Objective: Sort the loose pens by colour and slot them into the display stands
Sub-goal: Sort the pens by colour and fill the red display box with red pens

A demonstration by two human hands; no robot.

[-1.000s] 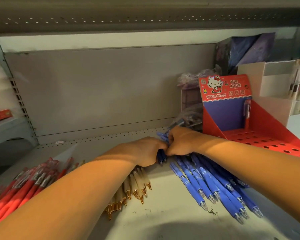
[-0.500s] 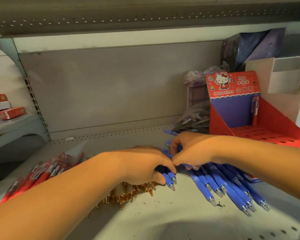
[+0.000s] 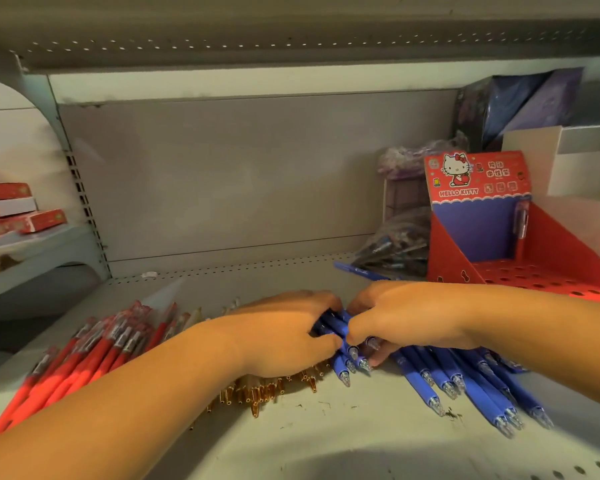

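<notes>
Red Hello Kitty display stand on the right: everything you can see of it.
The display stand looks like red cardboard: a header card printed with Hello Kitty, a blue back panel, sloping side walls and a deck of round holes. It sits upright on the shelf, at the right rear. One red pen stands at its back right corner; the other visible holes are empty.

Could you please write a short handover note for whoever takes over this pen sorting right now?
Hands: left hand and right hand both grip a bundle of blue pens, tips toward you.
Things: loose blue pens lie under the right forearm, red pens are piled at left, and gold-tipped pens lie under the left hand.
Done: colours lie in separate piles. One pen shows in the red display stand.
Left: slot the piles into stands.
</notes>
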